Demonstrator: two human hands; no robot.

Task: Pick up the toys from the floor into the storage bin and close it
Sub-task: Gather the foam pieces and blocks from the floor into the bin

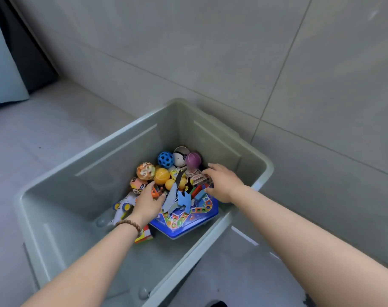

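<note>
Colourful toys (161, 176) are being settled — twelve o'clock end — in the unclosed grey plastic bin (122, 151) by the spread-fingered, empty left hand (147, 203) and right hand (223, 182).

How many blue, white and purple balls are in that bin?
blue ball: 1
white ball: 1
purple ball: 1
Total: 3, all at the far end of the bin.
</note>
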